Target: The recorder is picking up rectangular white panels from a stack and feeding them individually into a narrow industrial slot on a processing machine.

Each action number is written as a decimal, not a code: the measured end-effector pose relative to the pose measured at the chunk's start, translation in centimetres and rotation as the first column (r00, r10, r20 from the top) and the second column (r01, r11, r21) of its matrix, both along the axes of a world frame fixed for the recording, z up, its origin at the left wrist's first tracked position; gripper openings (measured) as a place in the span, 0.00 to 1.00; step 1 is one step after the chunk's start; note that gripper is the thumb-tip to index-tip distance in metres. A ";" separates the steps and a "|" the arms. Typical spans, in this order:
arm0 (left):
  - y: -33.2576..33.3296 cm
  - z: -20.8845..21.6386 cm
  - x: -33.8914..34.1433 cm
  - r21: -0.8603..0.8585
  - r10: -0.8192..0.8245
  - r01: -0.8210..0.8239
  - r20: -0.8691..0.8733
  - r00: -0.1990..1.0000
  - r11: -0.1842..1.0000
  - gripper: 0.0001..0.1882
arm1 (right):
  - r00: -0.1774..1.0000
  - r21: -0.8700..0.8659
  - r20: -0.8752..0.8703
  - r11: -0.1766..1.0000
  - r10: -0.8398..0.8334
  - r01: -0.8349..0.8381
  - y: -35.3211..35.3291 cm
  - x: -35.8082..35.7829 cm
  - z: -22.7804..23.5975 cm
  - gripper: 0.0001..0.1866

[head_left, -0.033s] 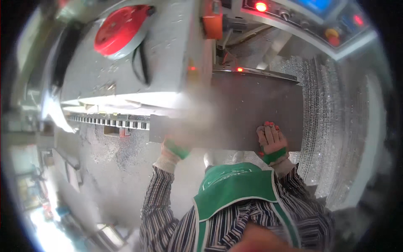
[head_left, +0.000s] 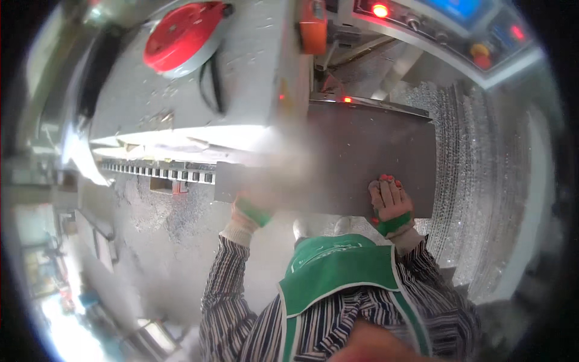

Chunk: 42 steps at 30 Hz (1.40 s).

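Note:
A dark grey flat metal sheet (head_left: 356,151) lies in front of me, its far edge against a grey machine (head_left: 241,78). My right hand (head_left: 389,202), in a glove with a green cuff and red fingertips, grips the sheet's near edge, fingers flat on top. Farther left on the same edge, my left hand (head_left: 250,208), also gloved, holds the sheet and is partly blurred. My striped sleeves and green apron (head_left: 338,271) fill the lower part of the view.
The machine top carries a red round cover (head_left: 184,33) and an orange part (head_left: 312,24). A control panel (head_left: 434,18) with red lights is at the upper right. Shiny ridged metal stacks (head_left: 482,169) stand on the right. A toothed rail (head_left: 157,172) runs left above the gritty floor (head_left: 151,241).

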<state>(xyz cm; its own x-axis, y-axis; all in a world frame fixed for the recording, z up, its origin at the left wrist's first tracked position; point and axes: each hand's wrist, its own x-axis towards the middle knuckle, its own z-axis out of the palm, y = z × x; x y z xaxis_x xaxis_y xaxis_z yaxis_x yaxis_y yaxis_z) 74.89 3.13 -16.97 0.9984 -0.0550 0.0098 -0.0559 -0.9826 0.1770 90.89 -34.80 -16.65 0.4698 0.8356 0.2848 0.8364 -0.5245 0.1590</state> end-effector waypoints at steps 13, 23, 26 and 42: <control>0.5 4.4 -2.1 -0.014 0.280 -0.280 0.096 0.955 0.960 0.31 | 0.995 0.096 0.044 0.991 0.084 -0.088 7.5 -1.2 -1.1 0.18; -7.8 4.8 -9.1 -0.247 0.243 -0.215 0.085 0.966 0.945 0.34 | 0.996 0.099 0.044 0.992 0.077 -0.081 12.5 -1.6 -3.2 0.22; -9.2 3.7 -12.1 -0.270 0.231 -0.216 0.024 0.973 0.938 0.34 | 0.987 0.103 0.115 0.987 0.111 -0.123 13.8 -1.4 -4.5 0.20; -5.7 -3.2 -22.5 -0.357 -0.040 -0.061 -0.269 0.962 0.932 0.31 | 0.903 0.438 -0.384 0.899 0.193 -0.006 22.9 -5.3 -5.9 0.24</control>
<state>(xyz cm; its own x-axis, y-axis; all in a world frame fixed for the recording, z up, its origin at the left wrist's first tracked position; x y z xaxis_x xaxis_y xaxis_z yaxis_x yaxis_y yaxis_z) 52.41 -2.53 -20.18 0.9666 -0.0882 -0.2406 0.0529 -0.8502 0.5239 85.55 -11.89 -22.52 0.5416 0.7299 0.4171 0.8268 -0.3728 -0.4213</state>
